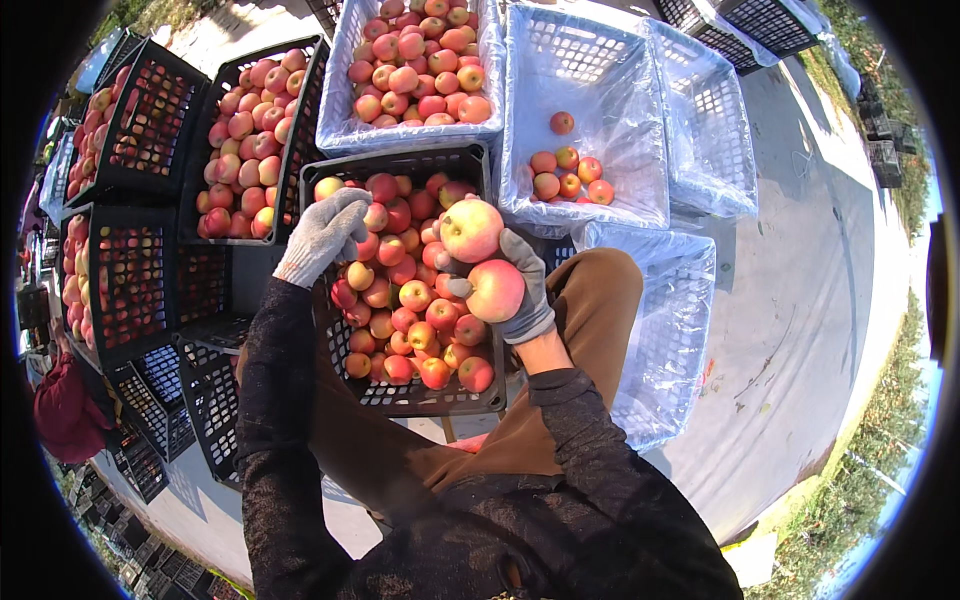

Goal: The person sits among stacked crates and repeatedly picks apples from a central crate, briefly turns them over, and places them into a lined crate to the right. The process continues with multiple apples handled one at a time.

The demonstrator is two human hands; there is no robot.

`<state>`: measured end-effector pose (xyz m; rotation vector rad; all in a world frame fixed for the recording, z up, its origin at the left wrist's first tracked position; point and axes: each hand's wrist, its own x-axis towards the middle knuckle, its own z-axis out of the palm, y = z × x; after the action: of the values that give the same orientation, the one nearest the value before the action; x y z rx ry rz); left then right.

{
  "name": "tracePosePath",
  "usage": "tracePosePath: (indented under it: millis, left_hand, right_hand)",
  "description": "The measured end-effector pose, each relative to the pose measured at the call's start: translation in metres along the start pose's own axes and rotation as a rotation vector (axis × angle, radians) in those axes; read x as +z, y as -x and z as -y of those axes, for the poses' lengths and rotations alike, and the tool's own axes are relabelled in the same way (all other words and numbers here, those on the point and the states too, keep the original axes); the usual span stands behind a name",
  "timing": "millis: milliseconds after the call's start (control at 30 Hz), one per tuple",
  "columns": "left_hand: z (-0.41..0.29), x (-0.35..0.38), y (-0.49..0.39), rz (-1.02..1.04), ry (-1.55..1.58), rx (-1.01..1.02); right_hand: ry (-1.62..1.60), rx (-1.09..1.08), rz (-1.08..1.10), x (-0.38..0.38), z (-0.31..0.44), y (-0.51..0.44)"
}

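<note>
Two large pink-and-yellow apples, an upper one (471, 229) and a lower one (496, 291), are held in my right hand (527, 300), which wears a grey knit glove. Below them stands a black plastic crate (427, 405) of loose red and yellow apples, between my knees. My left hand (322, 232), gloved in pale knit, is over the crate's left side with its fingers curled. Its palm side is hidden, so whether it grips an apple is unclear. Just above it a yellowish apple (328, 187) rests at the crate's corner.
Beyond my crate is a film-lined crate (409, 137) full of apples. To its right, another lined crate (585, 214) holds several apples. More lined crates (709, 199) stand further right. Black apple crates (135, 277) are stacked at left, near a person in a maroon top (71, 412).
</note>
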<state>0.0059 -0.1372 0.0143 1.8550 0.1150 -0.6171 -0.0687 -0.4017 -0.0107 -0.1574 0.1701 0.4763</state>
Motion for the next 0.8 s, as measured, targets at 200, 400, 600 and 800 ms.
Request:
tracePosePath:
  millis: [200, 400, 600, 800]
  left_hand:
    - [-0.02, -0.009, -0.013, -0.078, 0.161, 0.073]
    - [-0.017, -0.004, -0.018, -0.058, 0.173, -0.022]
    - [-0.004, -0.011, -0.02, -0.095, 0.195, -0.068]
    - [-0.008, -0.011, -0.025, -0.088, 0.243, -0.131]
  right_hand:
    - [0.444, -0.174, -0.047, 0.033, 0.186, -0.038]
    - [0.924, -0.321, -0.578, -0.111, 0.261, -0.116]
    - [1.269, -0.302, -0.996, -0.226, 0.248, -0.181]
    - [1.648, -0.223, -1.148, -0.247, 0.223, -0.207]
